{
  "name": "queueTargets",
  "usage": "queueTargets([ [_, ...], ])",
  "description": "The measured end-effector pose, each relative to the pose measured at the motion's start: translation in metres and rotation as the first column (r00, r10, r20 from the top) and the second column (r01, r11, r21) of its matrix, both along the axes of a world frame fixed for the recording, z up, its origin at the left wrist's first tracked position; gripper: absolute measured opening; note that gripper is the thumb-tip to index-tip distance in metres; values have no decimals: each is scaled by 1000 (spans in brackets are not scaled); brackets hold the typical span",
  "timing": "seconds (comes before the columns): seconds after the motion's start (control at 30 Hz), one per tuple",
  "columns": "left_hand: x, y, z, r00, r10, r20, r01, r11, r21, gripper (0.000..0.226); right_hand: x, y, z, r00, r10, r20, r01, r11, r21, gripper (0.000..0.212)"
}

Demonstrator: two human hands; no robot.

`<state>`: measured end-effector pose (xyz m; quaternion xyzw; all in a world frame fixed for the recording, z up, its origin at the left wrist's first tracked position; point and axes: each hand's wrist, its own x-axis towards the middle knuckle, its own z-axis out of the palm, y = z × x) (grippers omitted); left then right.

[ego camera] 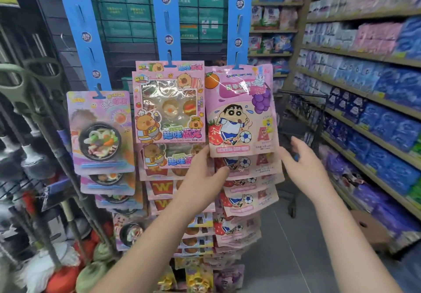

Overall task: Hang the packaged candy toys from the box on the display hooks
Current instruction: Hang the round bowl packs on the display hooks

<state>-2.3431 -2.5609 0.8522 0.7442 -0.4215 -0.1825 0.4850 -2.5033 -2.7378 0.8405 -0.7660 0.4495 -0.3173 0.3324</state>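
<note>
Three blue strips (166, 19), grey floor (296, 247), stocked shelves (364, 65)

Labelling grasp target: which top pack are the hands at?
The footballer pouch on the right strip: left hand at its bottom-left corner, right hand open beside its bottom-right corner.

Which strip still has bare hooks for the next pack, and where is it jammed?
All three blue strips are bare above their top packs; the left strip has the most, above the noodle-bowl pack. Below those, packs overlap tightly.
</note>
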Motion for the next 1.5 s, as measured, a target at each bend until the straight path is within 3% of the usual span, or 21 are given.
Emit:
queueTargets([
  [0.1, -4, -4, -1, 1000, 25, -4, -25, 1000, 3, 38, 4, 0, -8, 992, 127, -5, -125, 983, 134, 57],
  [0.27, -10, -5, -8, 998, 62, 9, -62, 998, 9, 61, 4, -7, -27, 983, 182, 11, -182, 977, 114, 55],
  [0.4, -18, 0, -23, 997, 75, -22, -74, 996, 57, 66, -6, -20, -45, 984, 150, 96, -167, 966, 197, 55],
  [0.6, -34, -9, -54, 996, 40, -79, -29, 991, 132, 44, -1, -27, -86, 983, 174, 49, -180, 970, 164, 50],
  [0.73, -34, -18, -71, 996, 34, -88, -17, 983, 182, 47, -6, -45, -93, 998, 64, -11, -63, 994, 94, 67],
  [0.9, -30, -32, -88, 992, 36, -120, -12, 980, 198, 36, -6, -44, -94, 984, 174, 39, -178, 968, 179, 52],
  [1.1, -33, -37, -98, 994, 49, -98, -30, 981, 194, 49, -4, -33, -105, 983, 184, 22, -185, 973, 140, 50],
  [1.27, -36, -33, -112, 994, 32, -109, -13, 985, 169, 39, -9, -49, -108, 981, 196, 2, -194, 968, 160, 46],
  [1.37, -42, -31, -119, 989, -22, -145, 53, 975, 214, 37, -5, -43, -118, 965, 261, -25, -245, 931, 270, 36],
  [1.5, -37, -37, -125, 993, -2, -114, 25, 981, 194, 46, -1, -33, -143, 962, 268, -62, -247, 940, 234, 39],
])
